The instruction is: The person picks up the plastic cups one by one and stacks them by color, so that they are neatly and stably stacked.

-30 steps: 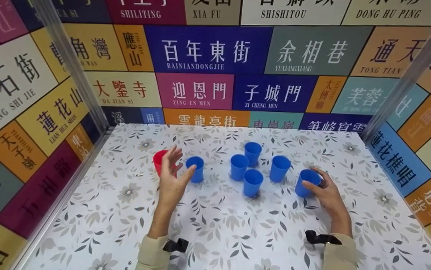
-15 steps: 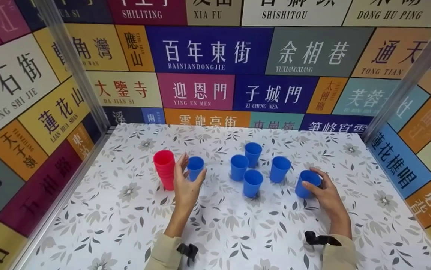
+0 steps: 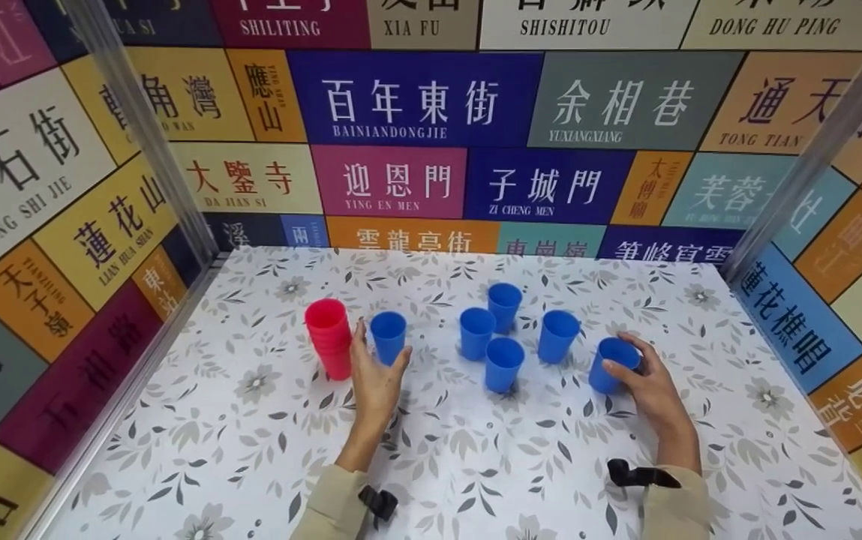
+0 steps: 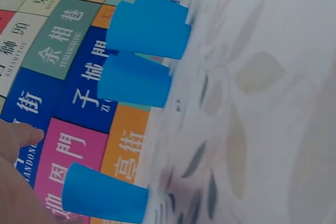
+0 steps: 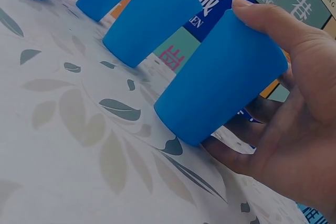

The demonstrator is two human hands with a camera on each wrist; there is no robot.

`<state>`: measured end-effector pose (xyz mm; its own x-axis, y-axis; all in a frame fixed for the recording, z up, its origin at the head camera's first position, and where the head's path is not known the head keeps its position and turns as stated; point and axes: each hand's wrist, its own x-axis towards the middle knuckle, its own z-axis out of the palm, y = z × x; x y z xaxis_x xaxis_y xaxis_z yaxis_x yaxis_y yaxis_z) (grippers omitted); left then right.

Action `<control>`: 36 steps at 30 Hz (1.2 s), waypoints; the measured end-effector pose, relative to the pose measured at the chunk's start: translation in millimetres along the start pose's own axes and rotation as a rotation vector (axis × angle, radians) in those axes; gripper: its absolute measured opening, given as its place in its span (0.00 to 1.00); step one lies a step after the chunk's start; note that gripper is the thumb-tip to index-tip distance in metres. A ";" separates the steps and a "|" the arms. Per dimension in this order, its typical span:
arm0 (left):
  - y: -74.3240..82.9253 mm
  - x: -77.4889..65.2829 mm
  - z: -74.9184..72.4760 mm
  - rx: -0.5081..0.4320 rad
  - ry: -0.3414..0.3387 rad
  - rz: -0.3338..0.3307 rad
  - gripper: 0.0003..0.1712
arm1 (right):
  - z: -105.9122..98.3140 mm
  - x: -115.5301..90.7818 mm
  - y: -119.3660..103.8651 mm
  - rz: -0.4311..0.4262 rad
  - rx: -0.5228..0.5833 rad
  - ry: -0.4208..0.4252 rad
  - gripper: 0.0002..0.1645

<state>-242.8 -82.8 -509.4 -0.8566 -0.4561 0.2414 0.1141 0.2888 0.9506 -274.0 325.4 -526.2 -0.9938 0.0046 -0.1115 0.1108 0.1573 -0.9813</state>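
Observation:
My right hand (image 3: 654,386) holds the rightmost blue cup (image 3: 605,370), thumb on its near side and fingers round its far right side. In the right wrist view that cup (image 5: 218,80) tilts with the slanted camera, its base at the tablecloth. My left hand (image 3: 378,382) is spread just in front of the leftmost blue cup (image 3: 388,330), thumb on one side and fingers on the other. The left wrist view shows a gap between the thumb (image 4: 23,134) and this cup (image 4: 105,195). A stack of red cups (image 3: 330,341) stands just left of that hand.
Between the hands several upright blue cups (image 3: 504,366) stand in a loose group, another (image 3: 559,337) slightly right of them. The table (image 3: 446,465) has a leaf-patterned cloth. Printed sign panels (image 3: 423,97) wall the back and sides, with clear posts (image 3: 153,135) at the corners.
My left hand has moved right and down from in front of the red stack to the leftmost blue cup, uncovering the stack. The right hand keeps its hold on its cup.

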 end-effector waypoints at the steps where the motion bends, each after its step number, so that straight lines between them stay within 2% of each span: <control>1: -2.1 0.8 0.6 0.004 -0.010 -0.011 0.51 | -0.4 -0.1 0.2 0.002 0.001 0.001 0.46; 4: -7.6 3.8 3.0 0.004 -0.038 -0.044 0.51 | -2.1 -0.3 1.1 0.013 -0.010 0.004 0.46; 10: -14.2 12.1 8.2 0.036 -0.080 -0.084 0.56 | -2.3 -0.7 3.6 0.026 0.046 -0.006 0.46; 15: -21.1 18.1 11.2 0.070 -0.074 -0.107 0.58 | -0.7 -1.1 6.5 0.020 0.050 -0.001 0.46; 20: -29.2 26.6 13.1 0.084 -0.079 -0.112 0.56 | 0.1 -0.7 5.6 0.006 0.048 0.006 0.43; 26: -29.4 33.5 13.1 0.052 -0.091 -0.144 0.53 | 0.7 0.3 4.1 0.003 0.051 0.003 0.43; 31: -30.1 34.4 16.6 0.023 -0.063 -0.102 0.48 | 1.2 -0.8 4.6 -0.007 0.055 0.015 0.40; 36: -31.5 35.1 20.5 0.007 -0.029 -0.108 0.43 | 1.6 -2.1 5.1 -0.012 0.058 0.012 0.41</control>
<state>-286.9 -90.6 -534.9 -0.8777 -0.4606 0.1320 0.0171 0.2452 0.9693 -271.3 324.7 -531.2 -0.9951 0.0149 -0.0981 0.0991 0.1002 -0.9900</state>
